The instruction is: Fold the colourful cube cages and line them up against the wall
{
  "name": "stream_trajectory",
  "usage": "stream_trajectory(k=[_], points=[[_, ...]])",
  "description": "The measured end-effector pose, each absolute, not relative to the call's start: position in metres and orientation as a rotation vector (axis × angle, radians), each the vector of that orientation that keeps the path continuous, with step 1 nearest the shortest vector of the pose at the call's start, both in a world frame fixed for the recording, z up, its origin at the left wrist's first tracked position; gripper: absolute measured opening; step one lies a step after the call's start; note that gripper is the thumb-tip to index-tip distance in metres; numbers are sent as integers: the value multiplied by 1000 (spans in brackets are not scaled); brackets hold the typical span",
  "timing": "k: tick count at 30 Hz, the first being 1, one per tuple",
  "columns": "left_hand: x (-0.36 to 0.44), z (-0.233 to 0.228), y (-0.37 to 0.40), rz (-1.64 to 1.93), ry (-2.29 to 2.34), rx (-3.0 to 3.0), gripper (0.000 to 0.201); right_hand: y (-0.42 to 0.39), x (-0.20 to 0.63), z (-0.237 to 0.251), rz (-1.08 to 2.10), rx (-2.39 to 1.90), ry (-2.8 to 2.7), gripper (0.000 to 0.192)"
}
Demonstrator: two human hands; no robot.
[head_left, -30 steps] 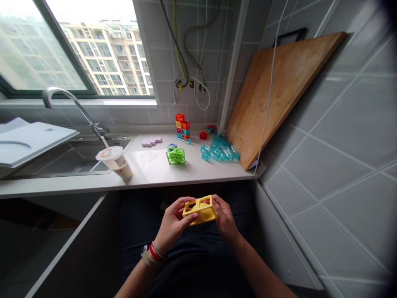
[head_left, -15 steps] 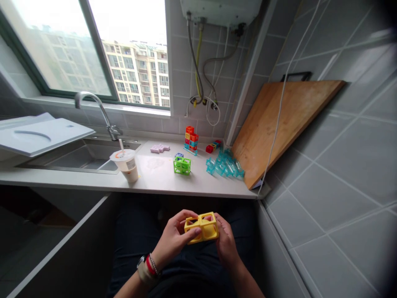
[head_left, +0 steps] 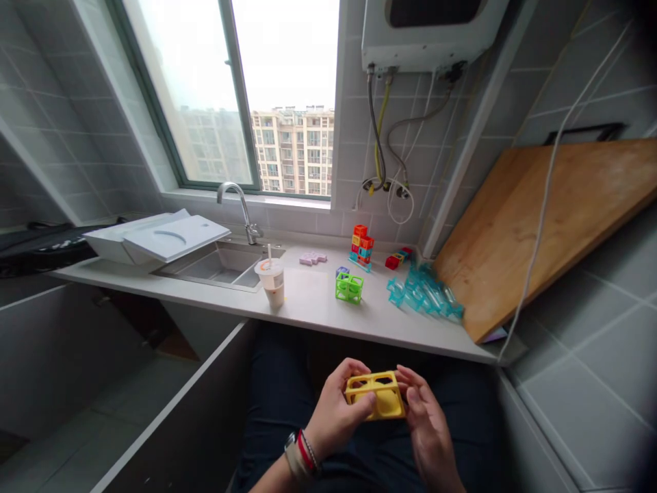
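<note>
In front of my lap, my left hand [head_left: 341,404] grips a yellow open-frame toy building block piece [head_left: 389,402], made of two joined cubes with rounded insides. Its thumb presses the near face and its fingers go round the left end. My right hand [head_left: 430,428] is at the piece's right end, fingers loosely bent and apart, thumb raised off it. Whether its fingertips touch the piece is hard to tell. On the counter ahead are a green double-cube piece [head_left: 349,289] and a small blue-purple piece [head_left: 342,272] partly hidden behind it.
The white counter [head_left: 313,311] carries a stacked red, yellow and blue block build [head_left: 362,248], pink pieces [head_left: 313,259], a red-ended row [head_left: 397,258] and teal pieces [head_left: 428,291]. A drink cup [head_left: 272,282] stands near the sink [head_left: 215,277]. A wooden board [head_left: 534,226] leans right.
The camera view has swung left and up. The yellow piece has tilted, showing more of its top openings. My right hand has loosened at its right end, while my left still holds it.
</note>
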State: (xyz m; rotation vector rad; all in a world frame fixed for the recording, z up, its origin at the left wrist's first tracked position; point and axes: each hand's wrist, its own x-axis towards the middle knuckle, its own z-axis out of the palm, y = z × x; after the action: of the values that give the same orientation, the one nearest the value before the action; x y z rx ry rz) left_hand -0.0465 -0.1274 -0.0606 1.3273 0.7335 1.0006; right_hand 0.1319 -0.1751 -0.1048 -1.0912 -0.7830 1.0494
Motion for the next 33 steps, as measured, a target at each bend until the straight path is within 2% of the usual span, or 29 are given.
stream_trajectory(k=[8, 13, 19, 33], points=[[-53, -72, -123, 1032, 750, 1268, 36, -178, 119, -106, 836, -1079, -1155, 70], [-56, -73, -121, 927, 731, 1225, 37, -177, 118, -105, 717, -1009, -1452, 83], [-50, -81, -116, 868, 688, 1121, 44, -172, 115, -105, 674, -1000, -1460, 98], [-43, -79, -116, 828, 637, 1103, 45, -175, 125, -107, 594, -1102, -1491, 95]])
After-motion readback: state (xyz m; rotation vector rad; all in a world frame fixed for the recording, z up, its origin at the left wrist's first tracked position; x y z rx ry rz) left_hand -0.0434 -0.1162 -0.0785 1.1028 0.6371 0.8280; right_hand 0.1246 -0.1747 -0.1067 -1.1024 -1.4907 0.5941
